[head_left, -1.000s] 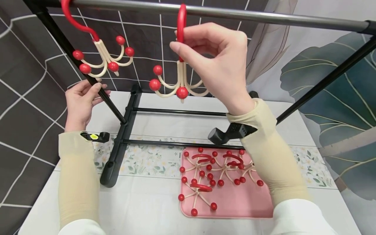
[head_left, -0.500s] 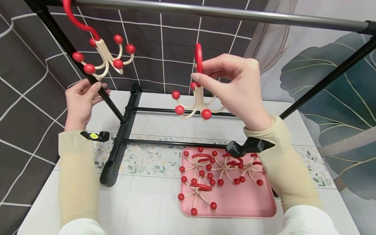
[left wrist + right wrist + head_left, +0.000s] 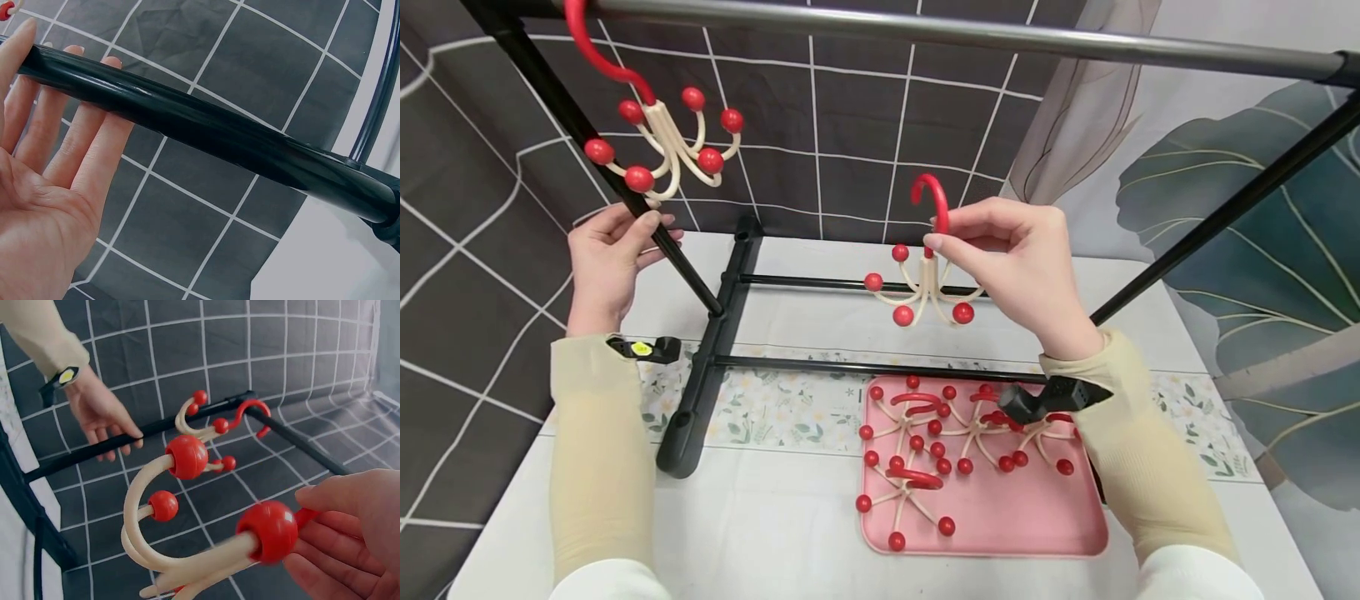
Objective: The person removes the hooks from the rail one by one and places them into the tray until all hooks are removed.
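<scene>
Above the far left corner of the white, floral-banded bench (image 3: 760, 525), the left hand (image 3: 613, 267) grips a glossy black tubular upright (image 3: 688, 272), thumb in front, fingers behind. Beside it, a cream-branched hanger with red ball tips (image 3: 662, 129) hangs by its red hook from the round grey metal rail (image 3: 850, 21).

Mid-bench, a matching cream-and-red hanger (image 3: 928, 275) hangs in the air below the rail and apart from it, long axis near upright, hook tip curling left. The right hand (image 3: 1026, 267), the nearer, pinches its red shank from the right. Below, toward the near edge, a pink rectangular tray (image 3: 1000, 521) carries more such hangers (image 3: 906, 485).
</scene>
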{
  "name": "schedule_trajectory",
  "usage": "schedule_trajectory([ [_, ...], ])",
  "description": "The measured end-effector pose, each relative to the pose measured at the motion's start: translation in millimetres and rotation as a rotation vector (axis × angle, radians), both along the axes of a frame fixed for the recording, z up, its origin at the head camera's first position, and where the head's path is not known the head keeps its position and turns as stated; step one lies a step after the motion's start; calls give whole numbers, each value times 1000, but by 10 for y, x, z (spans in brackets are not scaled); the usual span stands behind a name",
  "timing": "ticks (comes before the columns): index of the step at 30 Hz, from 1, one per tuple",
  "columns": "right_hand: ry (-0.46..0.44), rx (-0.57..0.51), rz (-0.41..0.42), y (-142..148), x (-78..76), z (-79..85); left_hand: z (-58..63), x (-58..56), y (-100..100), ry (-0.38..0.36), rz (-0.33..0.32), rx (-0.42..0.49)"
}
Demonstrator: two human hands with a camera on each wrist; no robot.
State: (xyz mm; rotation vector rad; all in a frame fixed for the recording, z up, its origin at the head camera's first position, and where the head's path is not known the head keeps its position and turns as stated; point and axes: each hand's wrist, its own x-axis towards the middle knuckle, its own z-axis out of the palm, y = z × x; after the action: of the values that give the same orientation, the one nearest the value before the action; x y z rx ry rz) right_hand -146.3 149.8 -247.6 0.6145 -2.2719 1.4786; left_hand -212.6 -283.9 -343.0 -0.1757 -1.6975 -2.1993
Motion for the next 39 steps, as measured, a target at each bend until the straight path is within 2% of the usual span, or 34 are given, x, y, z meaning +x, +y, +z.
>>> schedule_trajectory([
  [7,-51,-37,8,175,62,-167,-18,-15,-9,-7,5,-19],
  [13,-92,-29,-37,337,186,-271,-14,-12,-4,2,-1,-11],
  [22,-94,-51,-37,518,383,-372,-15,-7,-5,1,18,-38],
  [30,-127,-185,91,635,514,-480,-27,-19,-15,6,16,-22],
  [39,-97,-181,179,786,684,-502,-20,-28,-2,12,6,3],
])
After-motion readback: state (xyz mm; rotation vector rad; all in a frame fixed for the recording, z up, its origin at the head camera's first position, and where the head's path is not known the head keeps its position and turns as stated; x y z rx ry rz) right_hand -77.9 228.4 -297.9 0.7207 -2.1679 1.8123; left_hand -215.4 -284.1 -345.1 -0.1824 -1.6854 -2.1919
